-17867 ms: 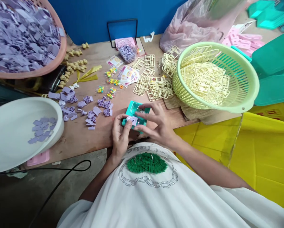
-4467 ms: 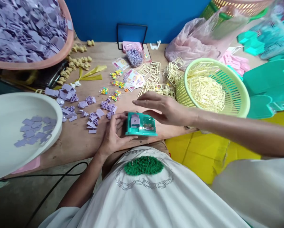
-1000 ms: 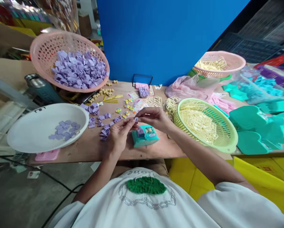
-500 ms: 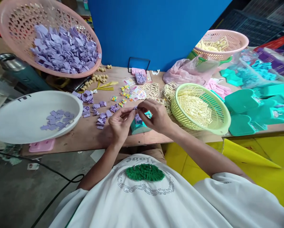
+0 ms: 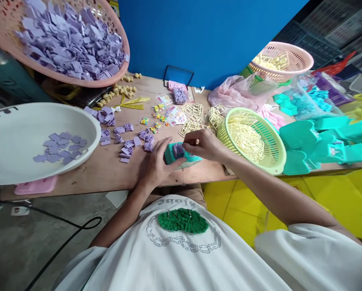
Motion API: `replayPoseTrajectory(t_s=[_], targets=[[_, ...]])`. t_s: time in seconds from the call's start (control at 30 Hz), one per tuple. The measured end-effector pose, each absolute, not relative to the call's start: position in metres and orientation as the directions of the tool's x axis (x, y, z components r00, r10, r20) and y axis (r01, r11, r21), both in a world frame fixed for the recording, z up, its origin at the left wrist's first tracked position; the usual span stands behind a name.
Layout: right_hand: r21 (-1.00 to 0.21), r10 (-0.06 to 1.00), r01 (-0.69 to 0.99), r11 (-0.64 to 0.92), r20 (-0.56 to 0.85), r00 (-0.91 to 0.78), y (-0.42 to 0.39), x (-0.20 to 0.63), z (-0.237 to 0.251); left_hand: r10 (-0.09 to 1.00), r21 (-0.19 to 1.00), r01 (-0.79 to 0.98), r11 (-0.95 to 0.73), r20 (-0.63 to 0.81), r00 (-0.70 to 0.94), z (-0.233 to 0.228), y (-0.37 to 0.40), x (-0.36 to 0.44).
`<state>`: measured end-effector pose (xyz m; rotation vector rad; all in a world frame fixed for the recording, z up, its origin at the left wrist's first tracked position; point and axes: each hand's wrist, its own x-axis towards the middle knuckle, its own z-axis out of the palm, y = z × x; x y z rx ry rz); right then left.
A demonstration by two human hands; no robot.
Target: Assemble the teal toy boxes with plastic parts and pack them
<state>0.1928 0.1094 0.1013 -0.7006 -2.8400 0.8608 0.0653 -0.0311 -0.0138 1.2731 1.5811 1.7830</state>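
Note:
A teal plastic case sits on the bench before me, with a small purple piece set in its top. My left hand steadies it, thumb along the near side and fingers at the left end. Over the right part of the case, my right hand is closed, its fingertips pinched close to the purple piece. Whatever lies in that pinch is too small or hidden to make out. Loose purple parts lie in small groups left of my left hand.
A white bowl of flat purple pieces and a tilted pink basket of purple parts stand left. Right are a light green basket of cream frames and stacked teal cases. Cards lie beyond the case.
Both hands have come down from a shared pinch on a small purple part to the teal case. My left hand has spread around the case. The view has shifted slightly.

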Motion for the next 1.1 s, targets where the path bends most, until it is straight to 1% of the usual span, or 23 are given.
replayPoseTrajectory(t_s=[0.03,0.1,0.23,0.3,0.37,0.43,0.53,0.63,0.73,0.9,1.1], targets=[[-0.566,0.457,0.441,0.696,-0.124,-0.881,0.113,0.192,0.101,0.822,0.930,0.292,-0.225,0.342,-0.456,-0.021,-0.031,0.065],[-0.587,0.456,0.491,0.644,-0.221,-0.862,0.119,0.190,0.101,0.839,0.918,0.340,-0.205,0.344,-0.423,-0.031,-0.030,0.066],[-0.611,0.418,0.536,0.583,-0.340,-0.843,0.122,0.187,0.106,0.842,0.897,0.371,-0.240,0.383,-0.380,-0.036,-0.028,0.072],[-0.611,0.406,0.552,0.568,-0.375,-0.833,0.121,0.188,0.106,0.841,0.898,0.366,-0.243,0.383,-0.382,-0.035,-0.028,0.075],[-0.595,0.418,0.550,0.586,-0.359,-0.834,0.120,0.191,0.102,0.839,0.900,0.361,-0.245,0.384,-0.387,-0.033,-0.029,0.079],[-0.570,0.430,0.527,0.630,-0.310,-0.848,0.120,0.194,0.095,0.840,0.897,0.370,-0.241,0.384,-0.382,-0.031,-0.029,0.082],[-0.540,0.414,0.495,0.681,-0.273,-0.868,0.118,0.196,0.087,0.849,0.890,0.398,-0.223,0.378,-0.370,-0.029,-0.030,0.084],[-0.503,0.413,0.486,0.714,-0.258,-0.873,0.113,0.194,0.090,0.857,0.891,0.404,-0.206,0.363,-0.365,-0.029,-0.030,0.085],[-0.456,0.396,0.462,0.760,-0.237,-0.887,0.106,0.190,0.101,0.874,0.905,0.391,-0.165,0.318,-0.368,-0.031,-0.030,0.086],[-0.373,0.381,0.460,0.806,-0.269,-0.885,0.099,0.181,0.113,0.895,0.906,0.410,-0.103,0.264,-0.360,-0.031,-0.030,0.085],[-0.219,0.393,0.483,0.848,-0.353,-0.849,0.093,0.169,0.119,0.885,0.900,0.417,-0.129,0.294,-0.360,-0.029,-0.031,0.083]])
